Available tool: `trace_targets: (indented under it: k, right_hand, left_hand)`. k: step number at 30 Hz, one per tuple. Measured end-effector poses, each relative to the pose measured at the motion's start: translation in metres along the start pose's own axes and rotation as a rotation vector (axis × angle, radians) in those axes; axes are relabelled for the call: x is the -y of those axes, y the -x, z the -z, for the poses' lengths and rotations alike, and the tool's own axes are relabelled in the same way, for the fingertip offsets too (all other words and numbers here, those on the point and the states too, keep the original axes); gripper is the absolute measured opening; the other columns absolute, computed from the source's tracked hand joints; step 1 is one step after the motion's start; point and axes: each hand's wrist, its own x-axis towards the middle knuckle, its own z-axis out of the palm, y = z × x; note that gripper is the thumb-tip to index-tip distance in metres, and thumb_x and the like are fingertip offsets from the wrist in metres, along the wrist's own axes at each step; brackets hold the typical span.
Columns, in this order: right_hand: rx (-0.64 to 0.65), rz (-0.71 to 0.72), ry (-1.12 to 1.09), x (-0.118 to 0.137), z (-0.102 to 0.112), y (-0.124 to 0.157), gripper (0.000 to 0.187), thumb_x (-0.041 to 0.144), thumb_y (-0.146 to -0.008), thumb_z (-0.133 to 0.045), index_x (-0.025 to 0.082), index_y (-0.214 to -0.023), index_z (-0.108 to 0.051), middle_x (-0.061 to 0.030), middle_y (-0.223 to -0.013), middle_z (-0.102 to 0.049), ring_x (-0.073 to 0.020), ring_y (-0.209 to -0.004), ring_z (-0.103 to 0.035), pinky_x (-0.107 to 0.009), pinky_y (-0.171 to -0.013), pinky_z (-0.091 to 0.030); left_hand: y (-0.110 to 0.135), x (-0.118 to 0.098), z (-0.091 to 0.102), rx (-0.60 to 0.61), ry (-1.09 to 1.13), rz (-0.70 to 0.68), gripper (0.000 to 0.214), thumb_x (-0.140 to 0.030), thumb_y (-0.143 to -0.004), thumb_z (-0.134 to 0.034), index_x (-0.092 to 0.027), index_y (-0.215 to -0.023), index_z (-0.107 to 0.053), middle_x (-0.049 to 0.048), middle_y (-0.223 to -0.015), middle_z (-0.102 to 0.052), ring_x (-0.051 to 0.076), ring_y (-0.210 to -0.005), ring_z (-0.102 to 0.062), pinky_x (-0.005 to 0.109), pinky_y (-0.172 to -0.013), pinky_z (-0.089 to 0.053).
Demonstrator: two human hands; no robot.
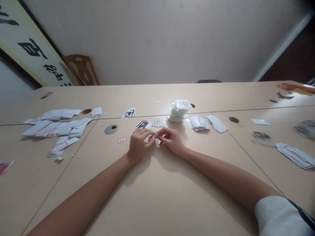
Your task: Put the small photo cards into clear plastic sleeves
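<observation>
My left hand [141,142] and my right hand [171,139] meet above the middle of the table, fingertips pinched together. Between them is a small thing, mostly covered by the fingers and too small to name. Just beyond the hands lie a dark printed card [143,124] and a clear plastic tray [158,122]. Behind my right hand rises a stack of similar clear trays [178,110]. A small white label with a red border [122,140] lies left of my left hand. Part of another red-edged label shows under my right fingers.
Piles of white paper slips [56,127] spread over the left side. White cards [199,123] lie right of the stack, with more cards [296,155] at far right. A grey grommet [111,129] and a table hole [233,120] interrupt the surface. A wooden chair [82,69] stands behind.
</observation>
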Motion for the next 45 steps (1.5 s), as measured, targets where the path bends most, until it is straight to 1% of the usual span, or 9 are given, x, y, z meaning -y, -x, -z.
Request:
trace_targets:
  k: [7,16,21,26,29,34,38,41,45]
  right_hand:
    - [0.004,0.004,0.006,0.001,0.000,0.000,0.028,0.045,-0.078,-0.070,0.018,-0.079,-0.064,-0.0020,-0.076,-0.066,-0.0126,-0.054,-0.064,-0.027,-0.052,-0.056]
    - [-0.022,-0.006,0.015,-0.005,0.001,-0.001,0.024,0.041,-0.077,-0.069,0.019,-0.078,-0.060,0.0002,-0.072,-0.063,-0.0127,-0.055,-0.064,-0.024,-0.049,-0.054]
    - [-0.029,-0.080,-0.022,-0.006,0.002,-0.003,0.023,0.038,-0.076,-0.070,0.018,-0.077,-0.058,0.0008,-0.066,-0.063,-0.0134,-0.052,-0.064,-0.021,-0.043,-0.049]
    - [-0.067,-0.174,-0.099,-0.006,0.003,-0.005,0.025,0.038,-0.074,-0.072,0.019,-0.078,-0.056,0.0000,-0.066,-0.066,-0.0152,-0.051,-0.066,-0.024,-0.046,-0.054]
    - [-0.068,-0.175,-0.128,-0.006,0.003,-0.004,0.027,0.040,-0.074,-0.072,0.019,-0.079,-0.055,-0.0002,-0.067,-0.067,-0.0152,-0.052,-0.066,-0.025,-0.047,-0.054]
    - [-0.026,-0.138,-0.102,-0.008,0.003,-0.004,0.029,0.044,-0.075,-0.071,0.019,-0.079,-0.057,0.0015,-0.058,-0.063,-0.0151,-0.051,-0.065,-0.022,-0.045,-0.051]
    - [-0.004,-0.123,-0.069,-0.008,0.003,-0.004,0.029,0.044,-0.076,-0.071,0.019,-0.078,-0.058,0.0015,-0.058,-0.063,-0.0143,-0.050,-0.064,-0.023,-0.047,-0.051]
    - [-0.002,-0.132,-0.061,-0.007,0.003,-0.004,0.025,0.040,-0.076,-0.071,0.019,-0.078,-0.058,0.0017,-0.059,-0.063,-0.0145,-0.051,-0.065,-0.023,-0.048,-0.051]
    - [-0.020,-0.143,-0.058,-0.007,0.003,-0.004,0.022,0.037,-0.077,-0.070,0.019,-0.078,-0.057,0.0018,-0.057,-0.063,-0.0150,-0.050,-0.065,-0.022,-0.046,-0.050]
  left_hand:
    - [0.000,0.000,-0.001,-0.009,-0.051,-0.008,0.008,-0.020,-0.081,-0.058,-0.021,-0.077,-0.066,0.0014,-0.079,-0.072,0.018,-0.079,-0.065,0.036,-0.083,-0.045]
    - [-0.002,-0.001,0.001,-0.047,-0.045,0.043,0.007,-0.018,-0.082,-0.057,-0.021,-0.079,-0.063,0.0025,-0.088,-0.070,0.021,-0.094,-0.062,0.038,-0.085,-0.042]
    - [-0.003,0.000,0.002,-0.066,-0.033,0.083,0.008,-0.021,-0.086,-0.054,-0.021,-0.080,-0.060,0.0036,-0.091,-0.067,0.021,-0.092,-0.059,0.038,-0.085,-0.042]
    - [-0.003,0.001,0.003,-0.153,0.039,0.131,0.009,-0.024,-0.091,-0.048,-0.021,-0.096,-0.055,0.0049,-0.098,-0.064,0.021,-0.099,-0.057,0.037,-0.089,-0.041]
    - [-0.003,0.000,0.003,-0.089,0.031,0.128,0.014,-0.031,-0.089,-0.055,-0.021,-0.099,-0.055,0.0058,-0.104,-0.063,0.022,-0.103,-0.056,0.038,-0.091,-0.040]
    - [-0.004,-0.001,0.002,0.018,-0.020,0.134,0.022,-0.040,-0.084,-0.063,-0.021,-0.096,-0.059,0.0074,-0.110,-0.060,0.024,-0.107,-0.054,0.039,-0.092,-0.037]
    - [-0.005,0.000,0.001,0.036,-0.051,0.165,0.021,-0.038,-0.082,-0.065,-0.021,-0.092,-0.062,0.0070,-0.108,-0.061,0.024,-0.105,-0.054,0.038,-0.090,-0.038]
    - [-0.005,0.001,0.000,0.027,-0.050,0.161,0.014,-0.035,-0.085,-0.063,-0.021,-0.088,-0.063,0.0059,-0.103,-0.062,0.023,-0.103,-0.055,0.037,-0.089,-0.038]
    - [-0.004,0.003,-0.002,0.019,-0.032,0.198,0.019,-0.034,-0.087,-0.059,-0.021,-0.101,-0.059,0.0056,-0.103,-0.063,0.023,-0.103,-0.056,0.038,-0.090,-0.039]
